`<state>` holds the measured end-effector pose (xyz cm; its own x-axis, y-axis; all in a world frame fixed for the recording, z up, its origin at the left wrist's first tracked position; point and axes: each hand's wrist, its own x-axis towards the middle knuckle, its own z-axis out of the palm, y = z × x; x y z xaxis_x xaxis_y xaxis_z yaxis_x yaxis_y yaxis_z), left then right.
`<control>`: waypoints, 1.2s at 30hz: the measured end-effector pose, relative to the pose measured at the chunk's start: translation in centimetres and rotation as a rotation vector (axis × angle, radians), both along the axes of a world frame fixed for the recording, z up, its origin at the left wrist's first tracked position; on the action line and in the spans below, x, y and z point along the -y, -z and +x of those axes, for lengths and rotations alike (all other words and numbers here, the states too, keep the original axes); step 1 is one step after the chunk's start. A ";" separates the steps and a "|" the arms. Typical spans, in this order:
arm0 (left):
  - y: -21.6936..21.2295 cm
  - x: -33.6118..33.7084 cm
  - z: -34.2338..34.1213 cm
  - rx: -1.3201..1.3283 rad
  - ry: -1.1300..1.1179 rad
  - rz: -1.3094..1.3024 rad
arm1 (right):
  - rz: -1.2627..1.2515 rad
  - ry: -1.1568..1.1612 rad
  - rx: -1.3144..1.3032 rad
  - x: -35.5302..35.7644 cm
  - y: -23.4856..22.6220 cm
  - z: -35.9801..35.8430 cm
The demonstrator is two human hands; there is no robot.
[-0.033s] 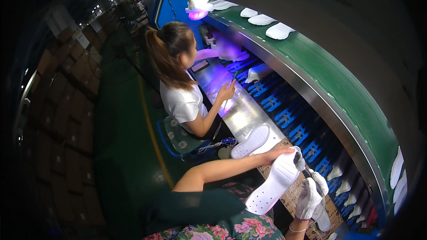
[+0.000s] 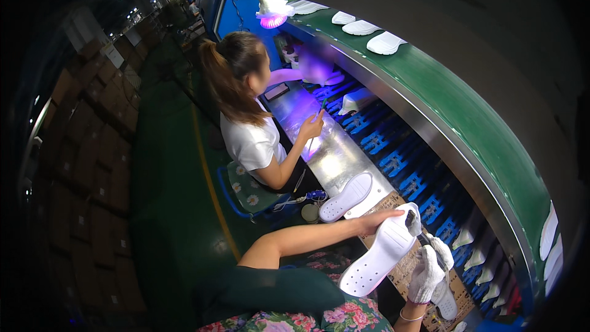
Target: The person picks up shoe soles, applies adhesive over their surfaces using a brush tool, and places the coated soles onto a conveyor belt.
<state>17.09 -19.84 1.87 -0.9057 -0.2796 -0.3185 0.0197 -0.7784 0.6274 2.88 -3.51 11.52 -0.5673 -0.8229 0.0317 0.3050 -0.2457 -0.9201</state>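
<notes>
A green floor (image 2: 166,209) with a yellow line runs past stacked brown cartons (image 2: 86,147) on the left, while a green conveyor belt (image 2: 467,110) curves along the right and a purple-glowing lamp (image 2: 272,13) lights the steel workbench (image 2: 335,154).

White shoe sole (image 2: 378,257), white knit glove (image 2: 425,275), green conveyor belt (image 2: 467,110), floral cushion (image 2: 319,320).

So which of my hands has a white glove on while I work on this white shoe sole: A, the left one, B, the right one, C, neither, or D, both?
B: the right hand wears a white knit glove and holds a small tool at the white shoe sole, while the left hand grips the sole bare.
</notes>
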 end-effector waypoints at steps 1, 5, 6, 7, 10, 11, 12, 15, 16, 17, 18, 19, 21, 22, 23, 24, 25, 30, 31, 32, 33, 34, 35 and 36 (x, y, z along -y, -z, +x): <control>-2.2 -2.2 0.9 0.051 0.034 0.198 | -0.017 -0.022 0.052 -0.2 0.2 -0.2; -0.7 -8.8 2.0 -0.094 -0.136 0.269 | -0.002 -0.017 0.036 -1.1 -0.3 -0.2; -1.8 -9.1 2.4 -0.261 0.018 0.362 | 0.006 0.016 -0.016 -1.2 -0.1 -0.3; -2.5 -9.2 2.6 -0.429 0.173 0.463 | -0.003 -0.005 -0.052 -1.1 -0.8 -0.5; -1.3 -8.9 1.8 -0.388 0.194 0.545 | -0.003 0.061 -0.351 -0.4 -1.7 -0.2; -2.0 -8.6 1.4 -0.321 0.123 0.516 | 0.007 0.081 -0.458 -0.4 -2.1 0.0; -2.1 -8.4 0.9 -0.129 -0.016 0.308 | 0.007 0.113 -0.573 -0.6 -1.8 -0.1; -3.4 -7.3 0.2 -0.333 -0.100 0.638 | -0.080 0.140 -0.786 0.2 -2.6 -0.8; -4.1 -7.1 -0.4 -0.401 -0.069 0.559 | -0.016 0.128 -0.713 -0.1 -3.3 -0.7; -4.0 -6.7 -0.9 -0.362 -0.031 0.333 | -0.013 0.162 -0.767 -0.1 -3.5 -1.1; -5.1 -7.3 -1.6 -0.344 -0.083 0.416 | -0.019 0.182 -0.820 0.1 -3.7 -1.5; -6.3 -7.6 -2.1 -0.328 -0.158 0.477 | -0.085 0.222 -1.007 0.8 -3.5 -2.3; -5.8 -8.2 -2.7 -0.343 -0.093 0.454 | -0.117 0.255 -1.014 1.1 -3.5 -3.0; -5.6 -8.6 -2.9 -0.226 -0.105 0.317 | -0.090 0.279 -1.047 1.0 -3.5 -3.1; -5.1 -8.8 -2.9 -0.234 -0.074 0.274 | -0.071 0.297 -1.078 0.8 -3.4 -3.2; -4.6 -9.1 -2.9 -0.244 -0.042 0.231 | -0.058 0.323 -1.203 0.4 -3.0 -3.5; -4.1 -9.5 -3.0 -0.254 -0.009 0.188 | -0.057 0.328 -1.201 0.0 -3.1 -3.4; -3.9 -9.2 -3.1 -0.011 -0.007 -0.106 | -0.003 0.243 -1.108 -0.8 -2.5 -0.4; -3.9 -8.8 -3.2 -0.014 -0.044 -0.064 | -0.047 0.198 -0.960 -0.7 -2.5 0.1; -3.4 -8.0 -2.9 -0.102 -0.026 -0.043 | -0.021 0.170 -0.888 -1.0 -2.8 0.2; -3.6 -8.3 -2.7 -0.036 -0.108 -0.072 | -0.023 0.134 -0.744 -1.1 -3.2 -0.2; -3.0 -7.9 -2.4 -0.136 -0.060 0.012 | -0.030 0.236 -0.679 -0.7 -1.9 -0.8; -3.3 -7.8 -2.3 -0.187 -0.033 0.037 | -0.035 0.334 -0.610 -0.1 -1.2 -1.1; -3.5 -7.7 -2.2 -0.237 -0.004 0.062 | 0.033 0.431 -0.607 0.0 -1.3 -1.1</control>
<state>14.85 -12.16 5.35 -0.9560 -0.2703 -0.1142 0.1640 -0.8148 0.5560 1.80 -3.49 12.79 -0.7304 -0.5377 0.4212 -0.3762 -0.1980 -0.9051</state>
